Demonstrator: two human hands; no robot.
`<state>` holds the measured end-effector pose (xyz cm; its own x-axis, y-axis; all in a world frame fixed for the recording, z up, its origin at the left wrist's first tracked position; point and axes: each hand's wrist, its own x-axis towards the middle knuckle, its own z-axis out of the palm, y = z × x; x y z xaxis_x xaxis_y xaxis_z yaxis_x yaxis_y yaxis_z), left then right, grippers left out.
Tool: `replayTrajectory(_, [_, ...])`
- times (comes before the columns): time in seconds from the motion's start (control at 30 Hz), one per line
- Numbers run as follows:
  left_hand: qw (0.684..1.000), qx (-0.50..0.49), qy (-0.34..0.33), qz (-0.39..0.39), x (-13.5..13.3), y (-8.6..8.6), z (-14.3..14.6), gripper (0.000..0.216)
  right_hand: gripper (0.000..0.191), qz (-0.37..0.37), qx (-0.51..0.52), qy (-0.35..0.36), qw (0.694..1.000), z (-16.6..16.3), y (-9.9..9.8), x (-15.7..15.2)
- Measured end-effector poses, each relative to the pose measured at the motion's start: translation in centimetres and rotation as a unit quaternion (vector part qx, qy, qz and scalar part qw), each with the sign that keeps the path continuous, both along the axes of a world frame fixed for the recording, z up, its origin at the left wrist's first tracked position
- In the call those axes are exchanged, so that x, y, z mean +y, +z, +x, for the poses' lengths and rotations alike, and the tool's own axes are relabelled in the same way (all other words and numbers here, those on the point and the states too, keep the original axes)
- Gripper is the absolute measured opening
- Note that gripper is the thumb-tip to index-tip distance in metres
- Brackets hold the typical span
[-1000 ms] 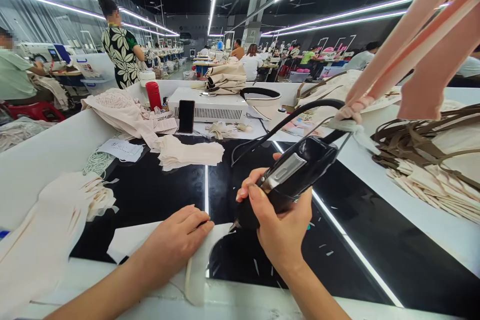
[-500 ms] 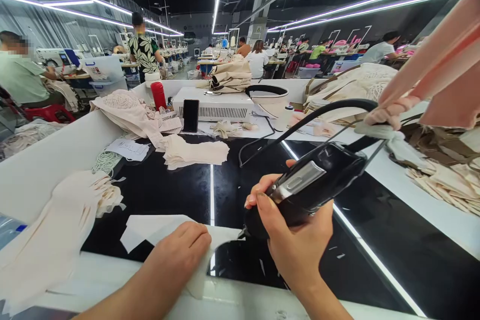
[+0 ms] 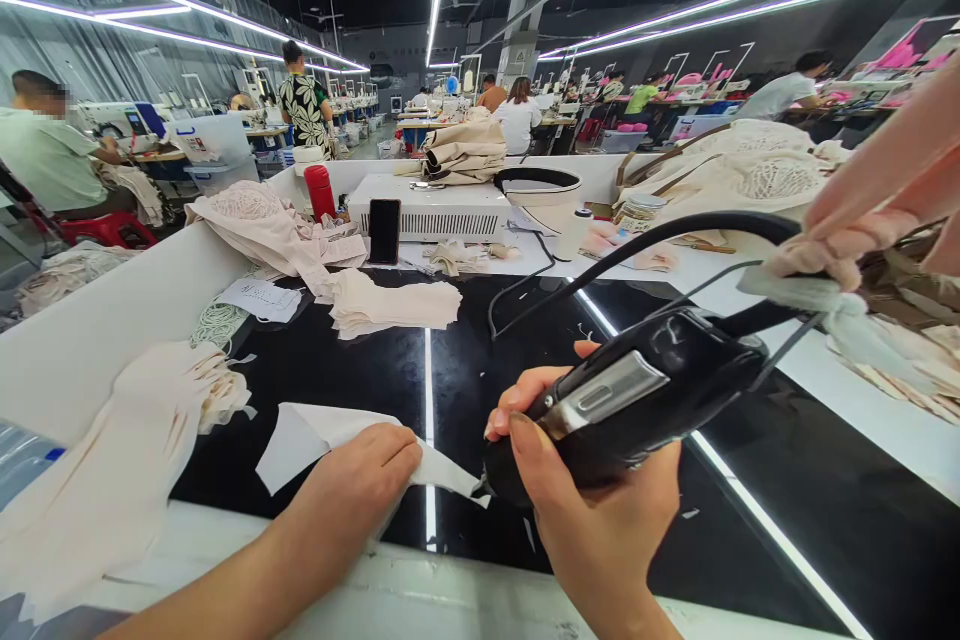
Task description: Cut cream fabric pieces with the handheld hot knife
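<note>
My right hand (image 3: 600, 520) is wrapped round a black corded electric hand cutter (image 3: 652, 385) with a silver side plate. Its tip points down and left, touching or nearly touching the narrow right end of a pale fabric piece (image 3: 341, 425). Closed fingers of my left hand (image 3: 364, 485) grip that piece near its middle; the fingertips are partly hidden. The fabric's left end spreads out with a folded corner. Under both hands lies a glossy black work surface (image 3: 517, 375). A pink fabric strap (image 3: 877, 210) is tied to the cutter's cable.
Stacked pale fabric pieces (image 3: 394, 300) lie ahead, and more fabric (image 3: 97, 470) drapes over the left front edge. A phone (image 3: 385, 230) leans against a white vented box (image 3: 427, 210). The black cable (image 3: 637, 245) arches over the right side. Several people work at machines beyond.
My right hand and the cutter have shifted slightly right and down. The fabric near the front edge has been drawn back, and its right part now shows as a narrow point at the cutter tip.
</note>
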<state>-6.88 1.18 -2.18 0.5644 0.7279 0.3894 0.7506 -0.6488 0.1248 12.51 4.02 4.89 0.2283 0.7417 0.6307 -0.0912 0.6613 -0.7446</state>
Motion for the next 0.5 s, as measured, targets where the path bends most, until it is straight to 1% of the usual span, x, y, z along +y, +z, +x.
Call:
replayTrajectory(0.13, [0.999,0.02,0.008,0.024,-0.1,0.2,0.3,0.041,0.036,0.003,0.001,0.003,1.0,-0.1,-0.1,-0.2])
replayTrajectory(0.27, [0.996,0.063,0.027,0.059,-0.8,-0.4,0.9,0.034,0.037,0.004,0.01,0.005,1.0,-0.3,-0.1,-0.3])
replayTrajectory(0.3, [0.994,0.074,0.032,0.067,-1.0,-0.6,1.1,0.035,0.037,0.004,0.011,0.008,1.0,-0.4,-0.1,-0.4])
replayTrajectory(0.33, [0.993,0.084,0.037,0.072,-1.2,-0.7,1.3,0.043,0.037,0.003,0.011,0.011,1.0,-0.3,-0.1,-0.4])
replayTrajectory(0.43, [0.991,0.104,0.043,0.074,-1.8,-1.0,1.8,0.075,0.039,0.0,0.009,0.025,1.0,-0.2,-0.3,-0.6])
replayTrajectory(0.5, [0.99,0.114,0.039,0.074,-2.0,-1.1,2.1,0.085,0.042,-0.011,0.008,0.037,0.999,0.0,-0.5,-0.7])
